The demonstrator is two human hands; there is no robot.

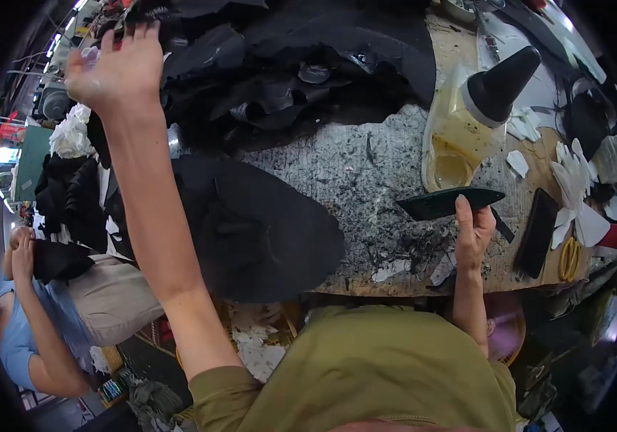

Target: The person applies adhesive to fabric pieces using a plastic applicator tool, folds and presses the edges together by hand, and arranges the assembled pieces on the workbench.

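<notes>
My left hand [118, 72] is stretched out at the upper left, palm showing and fingers apart, with nothing visible in it. It is slightly blurred and lies beside a heap of black sheet material [272, 79]. My right hand [475, 237] pinches a thin, dark green flat piece [444, 204] with a pointed end, thumb on the near face. The piece is held above the stained worktable [373, 173], in front of a glue bottle [458, 144] with a black conical cap. A large rounded black piece [265, 223] lies under my left forearm.
On the right lie a black rectangular object [537, 234], yellow-handled scissors [570, 259] and white gloves [573, 176]. White scraps [517, 163] are scattered near the bottle. At the left sits another person [49, 324] in a blue top, holding black material.
</notes>
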